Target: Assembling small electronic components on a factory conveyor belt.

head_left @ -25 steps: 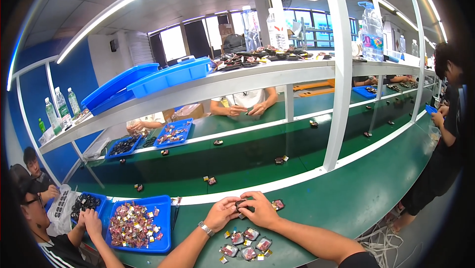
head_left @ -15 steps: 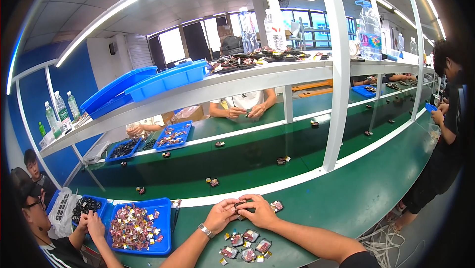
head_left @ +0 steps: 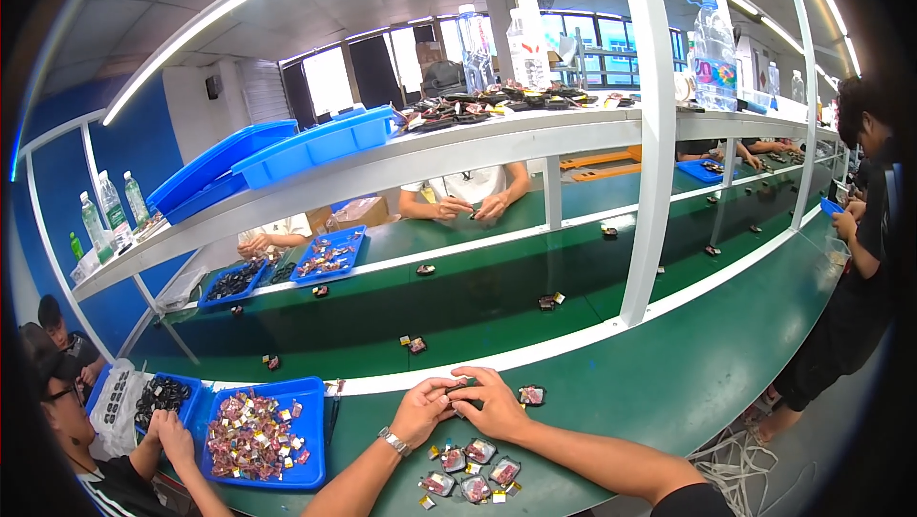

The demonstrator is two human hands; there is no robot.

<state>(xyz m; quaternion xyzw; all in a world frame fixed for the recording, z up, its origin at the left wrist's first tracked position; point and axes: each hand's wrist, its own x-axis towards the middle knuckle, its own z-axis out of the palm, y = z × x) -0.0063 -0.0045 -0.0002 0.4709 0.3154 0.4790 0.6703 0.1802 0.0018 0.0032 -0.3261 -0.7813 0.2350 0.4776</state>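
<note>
My left hand (head_left: 423, 412), with a metal watch on its wrist, and my right hand (head_left: 495, 406) meet over the green bench. Their fingers are closed around a small dark electronic part (head_left: 460, 386), mostly covered by the fingertips. Just past my right fingers lies a single square module (head_left: 532, 395) with a dark rim and reddish insides. Between my forearms rests a loose group of similar modules (head_left: 475, 488), with small white and yellow tabs on them.
To the left is a blue tray (head_left: 318, 441) heaped with small reddish parts. A co-worker's hands (head_left: 172, 436) work beside a tray of black pieces (head_left: 162, 400). Beyond a white rail, a green belt (head_left: 497, 321) carries scattered modules. A white post (head_left: 650, 183) rises ahead, right of centre.
Both hands stay together on the small part, with slight finger movement. The whole view has shifted a little. Modules on the belt sit almost where they were.
</note>
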